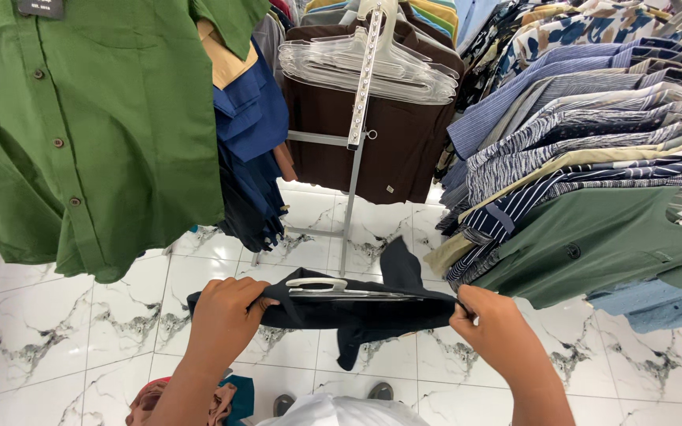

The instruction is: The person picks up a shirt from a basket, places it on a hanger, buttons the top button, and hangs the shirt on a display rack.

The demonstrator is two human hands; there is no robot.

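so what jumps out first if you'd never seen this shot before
The big green button-up shirt hanging at upper left fills a large part of the view. Low in the middle, the left hand and right hand each grip one end of a dark navy garment with a clear plastic hanger on it, above the white marble-patterned floor tiles. A rack of striped shirts fans out at right.

- Green shirt (88, 126): collar and left side cut off by the picture's top and left edges.
- Clear hanger (349, 288): mostly hidden inside the dark garment (357, 312).
- Left hand (226, 319): fingertips hidden in the garment's folds.
- Rust and teal cloth (226, 398): cut off by the bottom edge; kind cannot be told.
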